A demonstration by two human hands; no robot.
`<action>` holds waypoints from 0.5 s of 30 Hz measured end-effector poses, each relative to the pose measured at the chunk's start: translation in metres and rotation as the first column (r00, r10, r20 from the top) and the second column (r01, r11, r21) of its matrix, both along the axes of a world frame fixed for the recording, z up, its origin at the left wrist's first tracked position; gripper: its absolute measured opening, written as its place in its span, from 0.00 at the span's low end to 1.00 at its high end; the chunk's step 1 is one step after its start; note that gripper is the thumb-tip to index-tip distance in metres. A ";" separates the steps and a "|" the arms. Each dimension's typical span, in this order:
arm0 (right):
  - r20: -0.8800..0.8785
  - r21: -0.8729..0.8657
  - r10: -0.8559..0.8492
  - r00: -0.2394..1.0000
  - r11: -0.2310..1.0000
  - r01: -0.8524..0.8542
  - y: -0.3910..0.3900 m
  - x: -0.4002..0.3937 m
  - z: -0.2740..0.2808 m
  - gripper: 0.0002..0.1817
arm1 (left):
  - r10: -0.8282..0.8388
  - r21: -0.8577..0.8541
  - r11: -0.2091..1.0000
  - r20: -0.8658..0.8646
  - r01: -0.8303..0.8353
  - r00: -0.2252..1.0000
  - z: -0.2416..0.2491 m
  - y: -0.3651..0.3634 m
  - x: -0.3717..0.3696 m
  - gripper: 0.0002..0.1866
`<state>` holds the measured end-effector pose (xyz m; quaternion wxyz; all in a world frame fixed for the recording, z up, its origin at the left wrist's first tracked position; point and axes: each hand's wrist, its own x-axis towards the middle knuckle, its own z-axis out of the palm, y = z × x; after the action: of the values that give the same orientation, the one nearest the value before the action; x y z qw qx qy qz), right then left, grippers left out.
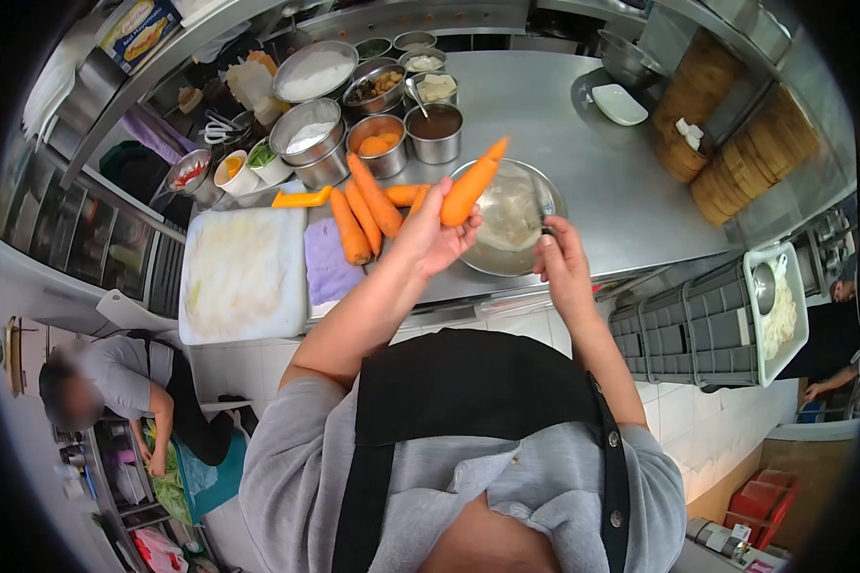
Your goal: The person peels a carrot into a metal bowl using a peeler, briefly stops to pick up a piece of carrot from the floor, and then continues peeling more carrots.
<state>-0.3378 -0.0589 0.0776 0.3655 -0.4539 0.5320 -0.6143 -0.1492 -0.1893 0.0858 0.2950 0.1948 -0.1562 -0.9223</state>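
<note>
My left hand is closed around the thick end of an orange carrot, whose narrow tip points up and away. In my right hand is a thin-bladed tool that looks like a small knife, its dark handle mostly hidden by my fingers. The blade is apart from the carrot. Beneath both lies a round metal bowl with something pale and translucent inside. Several more carrots lie left of my left hand, partly on a purple cloth.
A white cutting board lies at the left. Metal containers of ingredients crowd the back left. A white dish and bamboo steamers stand right. Stacked grey crates are beside the counter. Another person handles greens at lower left.
</note>
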 end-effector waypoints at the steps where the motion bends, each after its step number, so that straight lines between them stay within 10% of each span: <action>1: -0.078 0.017 0.004 0.997 1.000 -0.003 -0.001 0.002 0.001 0.15 | 0.002 -0.025 1.000 0.021 -0.002 1.000 -0.003 0.000 -0.002 0.19; 8: -0.595 -0.117 -0.088 0.799 0.993 0.023 -0.007 0.008 0.007 0.14 | 0.141 -0.175 0.979 0.195 -0.107 0.970 0.008 0.011 -0.029 0.21; 15: -0.701 -0.003 -0.023 0.713 1.000 0.030 -0.001 0.022 0.025 0.13 | 0.144 -0.149 0.983 0.243 -0.110 0.959 0.005 -0.013 -0.024 0.21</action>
<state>-0.3162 -0.0597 0.1021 0.1298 -0.6436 0.6398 -0.3995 -0.1735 -0.2022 0.0909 0.3438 0.3003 -0.2412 -0.8564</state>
